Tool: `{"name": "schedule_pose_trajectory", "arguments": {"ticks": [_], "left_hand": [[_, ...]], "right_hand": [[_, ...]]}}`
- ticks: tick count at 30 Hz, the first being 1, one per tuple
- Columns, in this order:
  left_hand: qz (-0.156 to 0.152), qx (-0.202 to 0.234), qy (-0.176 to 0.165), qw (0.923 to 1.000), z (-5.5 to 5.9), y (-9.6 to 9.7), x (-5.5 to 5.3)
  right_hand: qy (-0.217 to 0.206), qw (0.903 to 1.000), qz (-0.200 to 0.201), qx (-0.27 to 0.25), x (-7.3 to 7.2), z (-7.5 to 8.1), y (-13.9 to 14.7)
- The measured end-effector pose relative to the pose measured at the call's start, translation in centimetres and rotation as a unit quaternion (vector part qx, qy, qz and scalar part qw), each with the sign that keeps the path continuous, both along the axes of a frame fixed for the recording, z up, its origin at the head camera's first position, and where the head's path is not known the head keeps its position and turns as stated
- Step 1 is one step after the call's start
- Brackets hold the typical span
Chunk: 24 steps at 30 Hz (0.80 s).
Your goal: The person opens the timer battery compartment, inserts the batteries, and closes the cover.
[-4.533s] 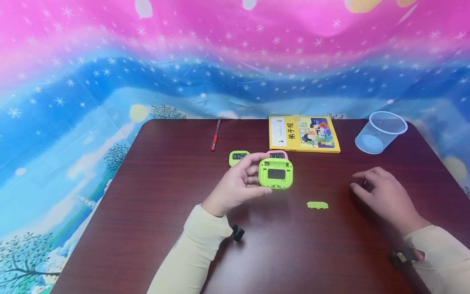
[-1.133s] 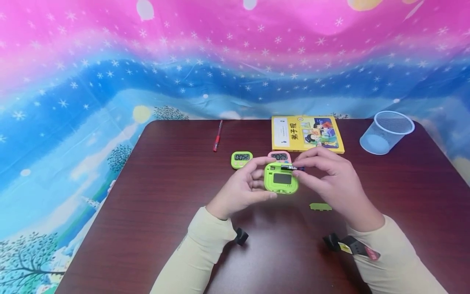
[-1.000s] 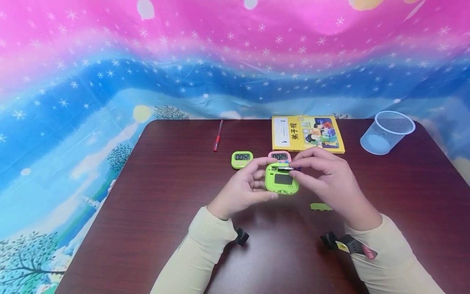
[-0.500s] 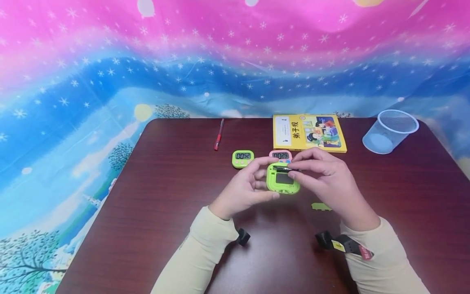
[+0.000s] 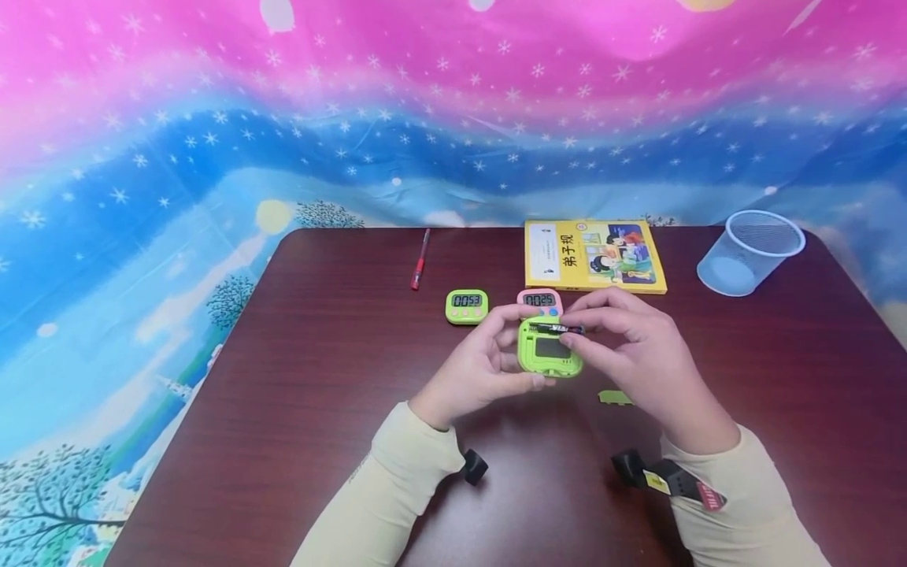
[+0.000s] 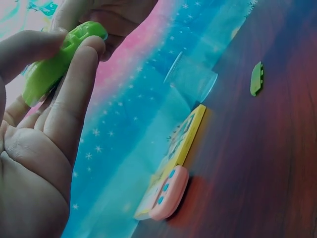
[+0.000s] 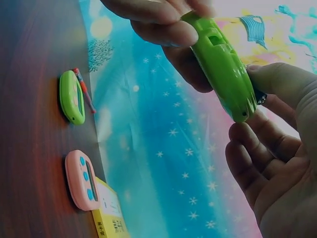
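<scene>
My left hand (image 5: 471, 370) grips a green digital timer (image 5: 549, 367) by its edges, its back facing up toward the head camera with the battery slot uncovered. Between thumb and fingers, my right hand (image 5: 645, 354) pinches a dark battery (image 5: 549, 328) that lies tilted across the slot at the timer's upper edge. In the right wrist view the battery's end (image 7: 260, 97) pokes out beside the right thumb. The loose green battery cover (image 5: 615, 398) lies on the table below the right hand. Behind the hands stand a pink timer (image 5: 538, 300) and another green timer (image 5: 467, 307).
A yellow book (image 5: 595, 256) lies at the back of the brown table (image 5: 340, 354). To its right, a light-blue mesh pen holder (image 5: 751, 253) leans at an angle. A red pen (image 5: 420, 260) rests at the back left. The patterned cloth (image 5: 397, 118) hangs behind the table.
Since the oldest frame, my right hand has come in from the right with a battery and brought it to the slot. Over the last second the battery shifts only slightly there.
</scene>
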<state>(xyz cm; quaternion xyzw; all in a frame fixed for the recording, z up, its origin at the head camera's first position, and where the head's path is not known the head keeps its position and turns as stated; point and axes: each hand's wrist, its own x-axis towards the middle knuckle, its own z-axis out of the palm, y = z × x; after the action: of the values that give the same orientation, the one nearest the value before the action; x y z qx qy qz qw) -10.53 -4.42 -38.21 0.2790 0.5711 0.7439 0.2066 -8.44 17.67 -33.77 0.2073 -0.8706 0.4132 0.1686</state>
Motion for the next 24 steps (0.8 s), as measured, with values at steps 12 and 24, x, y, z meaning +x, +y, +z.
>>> {"name": "schedule_pose_trajectory", "arguments": {"ticks": [12, 24], "left_hand": [[0.023, 0.012, 0.005, 0.9997, 0.5, -0.1, 0.0], [0.028, -0.001, 0.007, 0.9996, 0.5, -0.3, 0.1]], "right_hand": [[-0.179, 0.9704, 0.027, -0.16, -0.3, -0.6, 1.1], [-0.229, 0.953, 0.047, -0.193, -0.7, -0.8, 1.0]]}}
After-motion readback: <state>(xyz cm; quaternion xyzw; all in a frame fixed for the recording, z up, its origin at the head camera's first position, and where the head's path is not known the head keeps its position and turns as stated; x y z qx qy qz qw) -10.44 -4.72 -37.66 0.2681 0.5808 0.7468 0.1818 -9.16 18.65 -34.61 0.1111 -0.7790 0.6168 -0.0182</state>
